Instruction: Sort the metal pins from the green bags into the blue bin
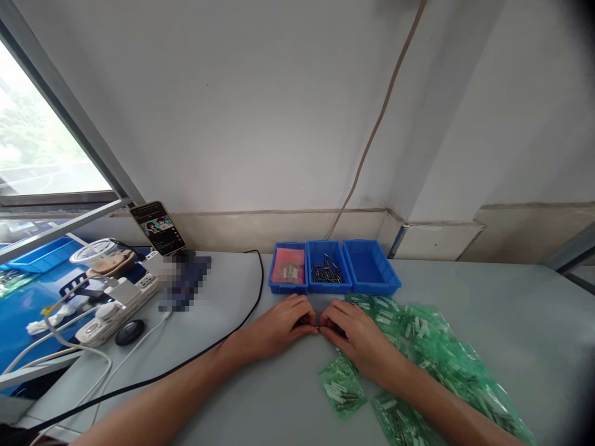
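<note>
Just in front of the blue bins, my left hand [284, 323] and my right hand [356, 337] meet with fingertips pinched together. Something small and dark is between them, too tiny to make out. The left blue bin [288, 288] holds a pink packet [284, 261]. Dark metal pins [326, 271] lie in the middle blue bin [329, 288]. The right blue bin [370, 263] shows a bare bottom. Green plastic bags [465, 365] with white and metallic pieces lie beside and under my right forearm. A separate small green bag [343, 385] rests below my right hand.
A black cable [186, 361] crosses the grey table [260, 396] over my left forearm. At the left are a power strip [105, 322], a black mouse-like object [129, 332], white cables and a propped phone [158, 228]. The wall stands behind the bins.
</note>
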Available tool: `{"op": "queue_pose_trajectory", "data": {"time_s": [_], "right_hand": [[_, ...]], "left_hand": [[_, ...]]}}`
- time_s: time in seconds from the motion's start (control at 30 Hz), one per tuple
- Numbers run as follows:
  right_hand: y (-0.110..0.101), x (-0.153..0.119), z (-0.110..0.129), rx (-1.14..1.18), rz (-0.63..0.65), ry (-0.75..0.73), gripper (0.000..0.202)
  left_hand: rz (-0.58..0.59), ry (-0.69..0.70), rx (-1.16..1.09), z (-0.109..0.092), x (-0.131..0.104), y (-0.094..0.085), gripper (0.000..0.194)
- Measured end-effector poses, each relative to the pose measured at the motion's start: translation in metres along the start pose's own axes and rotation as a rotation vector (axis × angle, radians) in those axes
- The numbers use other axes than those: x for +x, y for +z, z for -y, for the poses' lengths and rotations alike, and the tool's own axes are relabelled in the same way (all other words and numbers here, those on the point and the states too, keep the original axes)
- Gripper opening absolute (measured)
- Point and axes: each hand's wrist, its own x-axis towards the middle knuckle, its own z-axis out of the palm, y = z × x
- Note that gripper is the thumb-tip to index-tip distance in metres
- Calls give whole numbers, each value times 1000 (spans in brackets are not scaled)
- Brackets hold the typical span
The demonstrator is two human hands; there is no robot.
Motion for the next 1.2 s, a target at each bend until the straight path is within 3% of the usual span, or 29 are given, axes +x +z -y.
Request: {"op": "queue_pose_trajectory", "data": {"time_s": [0.17, 0.37, 0.57, 1.2], "right_hand": [[1, -1, 2, 54, -57, 38, 15], [-3, 0, 0, 289, -141, 251, 12], [-5, -1, -3, 415, -210, 347, 8], [-7, -1, -2, 411, -317, 335, 15]], "left_hand": [[1, 4, 5, 1, 0, 0, 17], [-12, 12, 20, -2, 0, 0, 11], [-28, 45, 56, -2, -1, 1, 11], [-16, 81, 112, -1, 0, 0, 12]]}}
